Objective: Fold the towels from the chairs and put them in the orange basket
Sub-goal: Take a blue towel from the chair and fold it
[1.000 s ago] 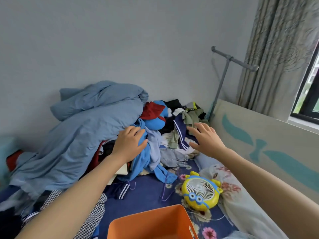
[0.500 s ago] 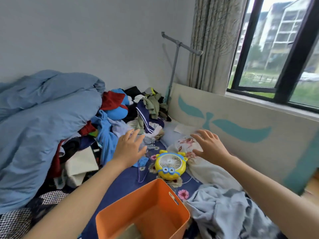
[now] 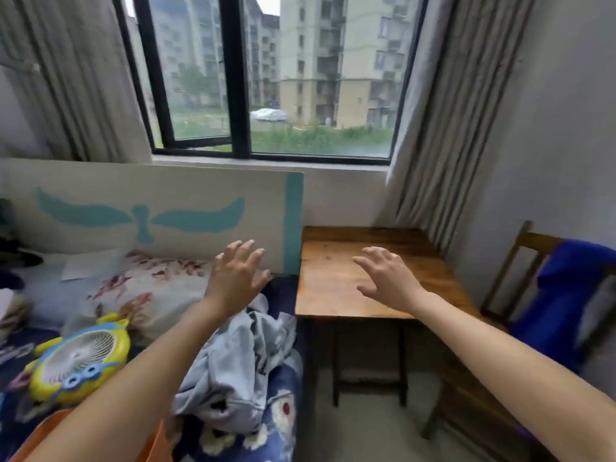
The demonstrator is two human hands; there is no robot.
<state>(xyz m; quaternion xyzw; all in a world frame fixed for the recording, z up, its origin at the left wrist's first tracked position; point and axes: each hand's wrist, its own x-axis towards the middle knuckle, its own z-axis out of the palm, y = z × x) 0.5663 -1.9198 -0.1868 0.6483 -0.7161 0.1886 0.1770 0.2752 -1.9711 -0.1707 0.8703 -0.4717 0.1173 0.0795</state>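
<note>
A blue towel (image 3: 566, 295) hangs over a wooden chair (image 3: 520, 248) at the far right, with a grey cloth (image 3: 600, 311) beside it. Only a sliver of the orange basket (image 3: 43, 428) shows at the bottom left, mostly hidden under my left forearm. My left hand (image 3: 236, 278) hovers over the bed edge, fingers spread, holding nothing. My right hand (image 3: 386, 278) is raised above the wooden table, also spread and empty, well left of the chair.
A small wooden table (image 3: 333, 288) stands between bed and chair under the window. On the bed lie a crumpled grey garment (image 3: 240, 361), a yellow fan (image 3: 80, 358) and a floral pillow (image 3: 140, 288). Curtains hang on both sides.
My view has swung right, from the clothes pile on the bed to the window, table and chair. Both hands stayed raised and empty; the basket slid to the bottom left corner.
</note>
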